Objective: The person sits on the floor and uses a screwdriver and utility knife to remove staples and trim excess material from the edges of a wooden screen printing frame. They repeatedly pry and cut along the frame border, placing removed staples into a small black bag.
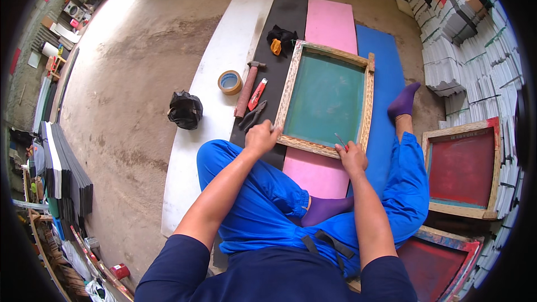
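Note:
A wooden screen-printing frame (366, 120) with green mesh (324, 98) lies in front of me, slightly turned. My left hand (262, 137) is closed at its near left corner, the fingertips against the wood. By the near right part of the frame, my right hand (353, 157) is closed round a small red-handled tool, which looks like a screwdriver (339, 139); its thin metal tip points over the mesh. Left of the frame lie black-handled pliers (253, 116), a red utility knife (257, 93), a hammer (246, 86) and a roll of brown tape (229, 82).
White (215, 84), black, pink (330, 19) and blue (377, 50) foam sheets cover the floor under me. Black plastic bundles (185, 110) lie leftward and beyond the tools. Red-meshed frames (461, 168) lean at the right, near tall paper stacks (447, 67).

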`<state>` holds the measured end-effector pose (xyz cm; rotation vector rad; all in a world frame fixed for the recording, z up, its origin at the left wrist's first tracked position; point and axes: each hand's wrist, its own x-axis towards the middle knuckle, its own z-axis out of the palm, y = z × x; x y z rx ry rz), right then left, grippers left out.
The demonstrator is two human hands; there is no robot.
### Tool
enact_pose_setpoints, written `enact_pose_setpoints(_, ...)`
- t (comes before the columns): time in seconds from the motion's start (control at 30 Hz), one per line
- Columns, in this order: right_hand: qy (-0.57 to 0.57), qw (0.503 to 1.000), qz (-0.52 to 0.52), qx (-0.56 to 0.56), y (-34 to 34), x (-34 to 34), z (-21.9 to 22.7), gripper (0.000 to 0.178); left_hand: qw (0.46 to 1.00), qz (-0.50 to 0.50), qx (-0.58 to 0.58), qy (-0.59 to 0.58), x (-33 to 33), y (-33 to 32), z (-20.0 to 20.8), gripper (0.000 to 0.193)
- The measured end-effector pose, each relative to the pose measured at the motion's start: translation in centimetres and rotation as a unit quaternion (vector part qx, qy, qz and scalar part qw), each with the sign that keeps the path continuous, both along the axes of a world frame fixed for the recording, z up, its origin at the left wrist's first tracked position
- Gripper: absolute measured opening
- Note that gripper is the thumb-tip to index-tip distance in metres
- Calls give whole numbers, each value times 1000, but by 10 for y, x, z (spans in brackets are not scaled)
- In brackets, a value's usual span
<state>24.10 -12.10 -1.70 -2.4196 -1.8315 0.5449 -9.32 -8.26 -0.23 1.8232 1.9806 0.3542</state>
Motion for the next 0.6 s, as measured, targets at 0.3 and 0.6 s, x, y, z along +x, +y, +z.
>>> enact_pose_setpoints(0.3, 1, 1000, 1, 10, -5, -1, -1, 52, 983, -87, -33, 156, 21, -6, -14, 41)
enact_pose_setpoints(0.6, 12, 1000, 3, 20, -5, 0, -1, 53, 986, -146, -12, 85, 5, -2, -36, 16)
